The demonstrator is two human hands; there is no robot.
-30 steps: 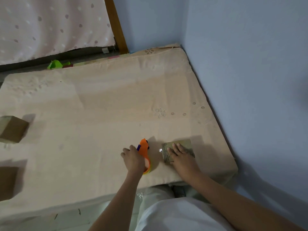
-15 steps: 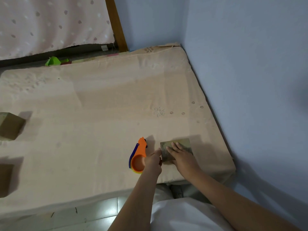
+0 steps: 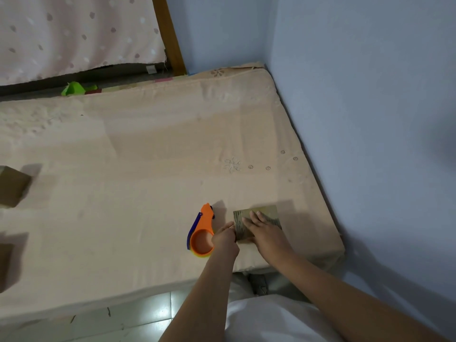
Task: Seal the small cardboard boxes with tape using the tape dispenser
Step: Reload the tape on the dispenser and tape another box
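Left hand (image 3: 225, 239) off dispenser (image 3: 201, 233)

A home bedroom: a bare mattress (image 3: 148, 149) in a flower-stitched cover fills the corner of blue walls (image 3: 370, 95), beside a dotted curtain (image 3: 74, 35).

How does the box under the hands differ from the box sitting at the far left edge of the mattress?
The near box is held by both hands, the right hand flat on top and the left hand at its side; the far left box lies untouched. The near box shows shiny tape; the left box looks plain. The near box is fully in view; the left one is cropped. Both are small brown cardboard boxes on the mattress.
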